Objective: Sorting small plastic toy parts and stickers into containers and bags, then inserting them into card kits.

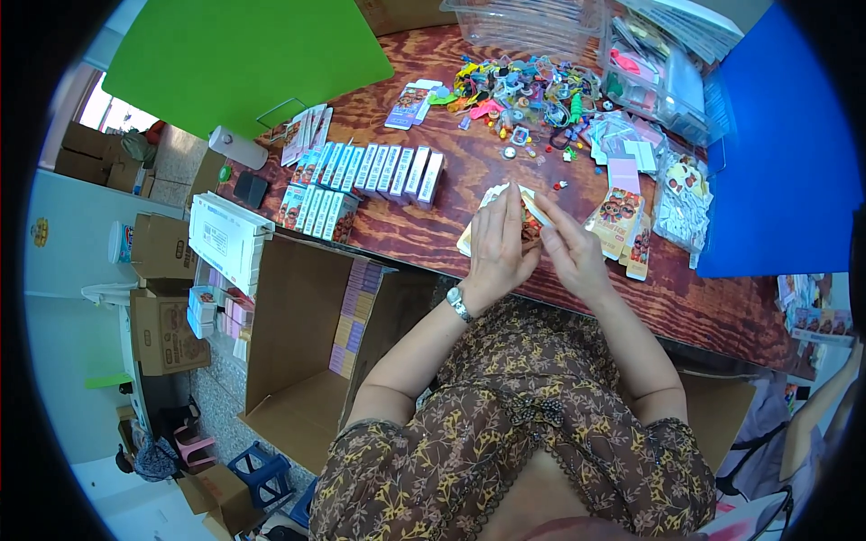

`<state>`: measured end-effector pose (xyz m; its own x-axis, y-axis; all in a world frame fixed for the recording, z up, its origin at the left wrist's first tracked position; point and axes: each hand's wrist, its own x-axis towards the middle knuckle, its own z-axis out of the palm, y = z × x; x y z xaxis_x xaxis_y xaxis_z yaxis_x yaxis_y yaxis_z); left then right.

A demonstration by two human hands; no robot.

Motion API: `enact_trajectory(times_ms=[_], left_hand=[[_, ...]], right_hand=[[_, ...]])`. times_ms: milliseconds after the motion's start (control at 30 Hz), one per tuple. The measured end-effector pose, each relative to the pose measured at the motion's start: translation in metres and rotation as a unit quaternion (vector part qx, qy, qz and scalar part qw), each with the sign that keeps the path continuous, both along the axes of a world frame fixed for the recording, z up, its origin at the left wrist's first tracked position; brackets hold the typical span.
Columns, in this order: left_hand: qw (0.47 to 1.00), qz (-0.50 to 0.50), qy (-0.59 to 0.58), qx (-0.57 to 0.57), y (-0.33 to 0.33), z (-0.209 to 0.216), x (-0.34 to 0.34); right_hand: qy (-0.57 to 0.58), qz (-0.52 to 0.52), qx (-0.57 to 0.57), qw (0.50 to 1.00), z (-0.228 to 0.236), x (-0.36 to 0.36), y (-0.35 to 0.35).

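Observation:
At the table's front edge my hands come together around a small orange printed card box [532,219], mostly hidden by the fingers. My left hand [501,242] lies along its left side, fingers straight and close together. From the right, my right hand [575,252] grips it with bent fingers. Under and beside the left hand shows the pale edge of a flat card piece or stack [465,242]. Right of my hands lie flat orange printed cartons [615,221]. Rows of small filled-out boxes [397,171] stand to the left.
Mixed small trinkets [532,90] lie heaped at the back. Clear bags [681,203] and a plastic bin [663,86] sit at the right. A green panel [244,63] and a blue panel [785,153] flank the table. An open cardboard box [298,352] stands below left.

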<state>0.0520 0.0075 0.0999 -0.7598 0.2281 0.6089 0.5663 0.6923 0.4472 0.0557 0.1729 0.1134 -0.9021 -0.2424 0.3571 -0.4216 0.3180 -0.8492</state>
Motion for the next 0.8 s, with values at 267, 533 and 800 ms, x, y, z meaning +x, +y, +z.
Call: enact_trajectory(times_ms=[267, 533, 800], left_hand=[[0.999, -0.006, -0.002, -0.036, 0.001, 0.006, 0.003], [0.997, -0.04, -0.013, -0.067, 0.005, 0.003, 0.009], [0.995, -0.051, -0.049, -0.071, 0.006, 0.007, 0.011]], right_hand=[[0.04, 0.027, 0.068, 0.997, -0.001, 0.005, 0.0], [0.071, 0.029, 0.054, 0.996, -0.011, 0.007, -0.005], [0.029, 0.089, 0.013, 0.996, -0.013, 0.011, -0.006]])
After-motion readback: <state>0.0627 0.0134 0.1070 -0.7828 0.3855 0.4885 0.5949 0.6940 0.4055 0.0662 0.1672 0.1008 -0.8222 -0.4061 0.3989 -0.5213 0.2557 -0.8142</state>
